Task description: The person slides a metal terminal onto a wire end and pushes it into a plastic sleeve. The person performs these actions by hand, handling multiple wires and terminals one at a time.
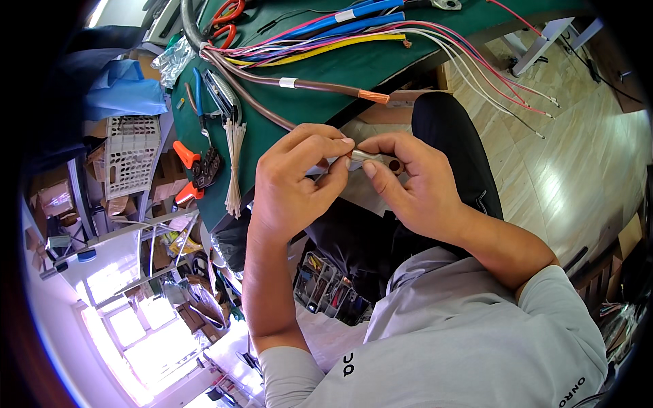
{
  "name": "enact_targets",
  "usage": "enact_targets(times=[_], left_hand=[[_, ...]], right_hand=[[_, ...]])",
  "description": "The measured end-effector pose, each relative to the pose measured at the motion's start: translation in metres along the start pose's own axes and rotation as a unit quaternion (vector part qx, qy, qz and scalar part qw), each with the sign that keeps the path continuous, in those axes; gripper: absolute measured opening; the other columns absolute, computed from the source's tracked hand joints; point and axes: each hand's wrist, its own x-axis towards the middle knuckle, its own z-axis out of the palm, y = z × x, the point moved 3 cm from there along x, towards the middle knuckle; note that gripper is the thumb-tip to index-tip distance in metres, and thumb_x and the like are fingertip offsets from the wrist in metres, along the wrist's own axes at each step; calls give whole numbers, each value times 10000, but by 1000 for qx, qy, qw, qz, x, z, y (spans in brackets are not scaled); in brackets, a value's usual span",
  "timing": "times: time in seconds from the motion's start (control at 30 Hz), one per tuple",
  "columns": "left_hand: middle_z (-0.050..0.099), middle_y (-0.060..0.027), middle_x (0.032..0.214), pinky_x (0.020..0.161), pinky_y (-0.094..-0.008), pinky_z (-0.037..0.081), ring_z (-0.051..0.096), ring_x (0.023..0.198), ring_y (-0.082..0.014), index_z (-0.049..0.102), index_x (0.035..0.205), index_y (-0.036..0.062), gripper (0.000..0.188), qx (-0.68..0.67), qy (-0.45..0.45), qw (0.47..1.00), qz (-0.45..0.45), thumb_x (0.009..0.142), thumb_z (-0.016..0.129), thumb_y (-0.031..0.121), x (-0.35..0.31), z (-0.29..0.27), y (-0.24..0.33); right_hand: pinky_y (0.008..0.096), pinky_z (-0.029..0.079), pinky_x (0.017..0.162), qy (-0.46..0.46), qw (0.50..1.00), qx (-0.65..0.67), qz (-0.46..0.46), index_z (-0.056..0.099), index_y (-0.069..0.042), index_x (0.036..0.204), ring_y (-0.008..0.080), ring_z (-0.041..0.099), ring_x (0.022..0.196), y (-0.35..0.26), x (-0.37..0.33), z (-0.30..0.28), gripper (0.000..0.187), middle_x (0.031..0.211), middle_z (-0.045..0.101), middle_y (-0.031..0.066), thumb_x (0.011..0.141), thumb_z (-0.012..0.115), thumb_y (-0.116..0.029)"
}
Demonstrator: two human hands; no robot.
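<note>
My left hand (299, 173) is closed around the end of a thick brown cable (262, 112), whose tip is mostly hidden by the fingers. My right hand (418, 180) pinches a silver cable lug (364, 156) between thumb and forefinger, its barrel meeting the cable end at my left fingertips. How far the wire sits inside the lug I cannot tell. Just beyond lies a second brown cable (320, 86) with a white label and a stripped copper end (374, 96). Both cables come out of a thick grey sheath (192, 27), along with blue, yellow, white and pink wires.
On the green table (272, 20) lie red-handled scissors (228, 34), a crimping tool (204, 168) with orange grips, blue-handled pliers (198, 95) and a bundle of pale cable ties (235, 163). A divided parts box (330, 289) is below my arms. Shelving stands at the left.
</note>
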Motion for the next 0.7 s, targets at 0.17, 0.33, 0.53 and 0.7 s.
enact_targets(times=[0.17,0.33,0.53,0.7], left_hand=[[671,-96,920,628,-281,567,674,741,-191,688,900,0,198,12,18,1000,23,722,703,-87,-2,3,-3],[681,-112,941,649,-253,519,653,746,-158,682,916,-7,232,30,23,998,50,722,685,-134,-4,4,-5],[671,-101,898,634,-299,550,674,736,-227,687,895,14,226,39,40,996,71,694,712,-85,-2,5,-5],[670,-103,895,625,-303,536,664,719,-235,689,894,12,231,54,38,995,74,684,716,-80,-2,6,-6]], right_hand=[[270,536,623,9,999,40,28,602,34,1048,140,667,712,4,-2,3,174,869,660,117,917,635,-76],[238,499,607,16,996,78,46,599,27,1059,86,611,683,7,-4,4,177,834,646,75,932,631,-93],[202,447,583,18,981,172,83,583,20,1098,32,531,655,20,-10,12,199,817,622,31,957,614,-118],[204,446,590,20,980,182,79,577,22,1101,30,528,676,23,-11,13,215,825,620,30,962,618,-137]])
